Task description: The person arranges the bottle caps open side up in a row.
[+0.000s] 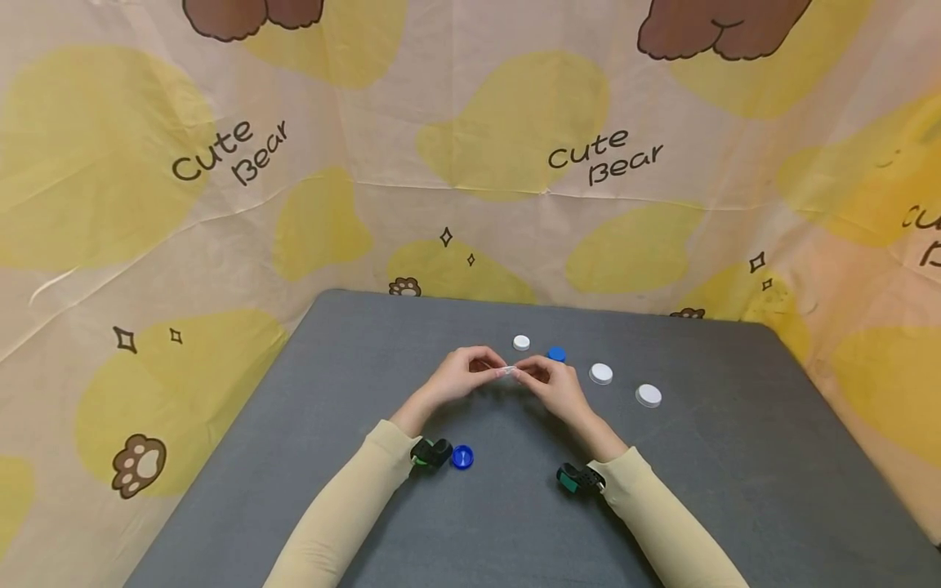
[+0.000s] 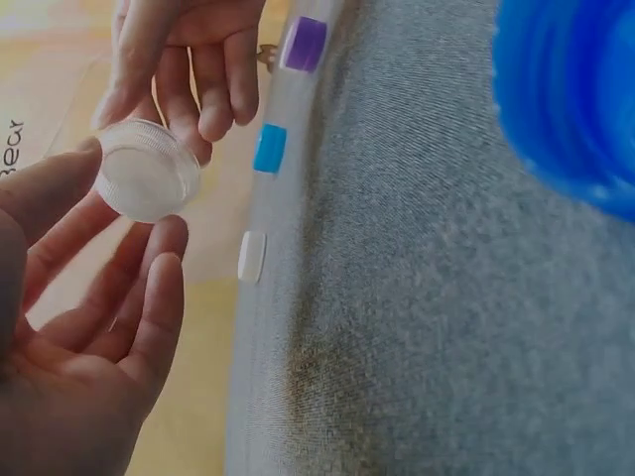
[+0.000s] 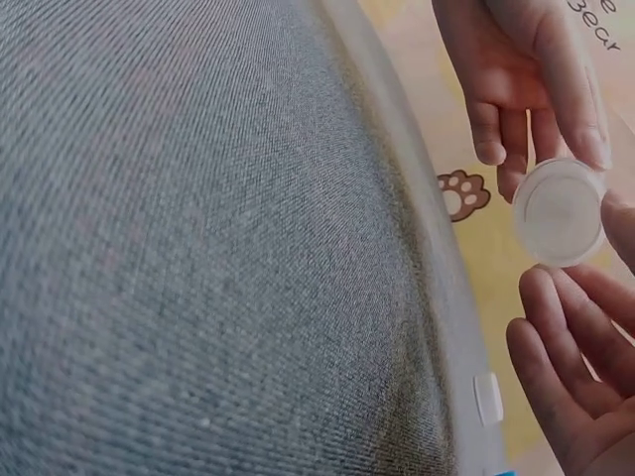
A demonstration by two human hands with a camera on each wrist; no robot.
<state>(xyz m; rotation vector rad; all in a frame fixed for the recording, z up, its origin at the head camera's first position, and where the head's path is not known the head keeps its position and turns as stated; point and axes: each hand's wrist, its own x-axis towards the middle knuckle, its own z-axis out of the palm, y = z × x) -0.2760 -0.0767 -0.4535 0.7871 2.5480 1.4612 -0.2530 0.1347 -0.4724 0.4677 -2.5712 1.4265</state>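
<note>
A translucent white bottle cap (image 1: 507, 371) with a ridged rim is held up between both hands over the table. My left hand (image 1: 459, 376) pinches one edge of it, the thumb on the near side in the left wrist view. From the opposite edge my right hand (image 1: 553, 385) pinches the same cap, seen in the right wrist view with its flat round face (image 3: 559, 213) toward the camera. The other fingers of both hands are loosely bent. A dark blue bottle cap (image 1: 462, 456) lies hollow side up beside the left wrist camera.
Beyond the hands a white cap (image 1: 521, 342) and a blue cap (image 1: 556, 354) lie on the grey table (image 1: 294, 457). To the right sit a white cap (image 1: 600, 374) and another white cap (image 1: 648, 396). A patterned cloth (image 1: 500, 122) hangs behind the table.
</note>
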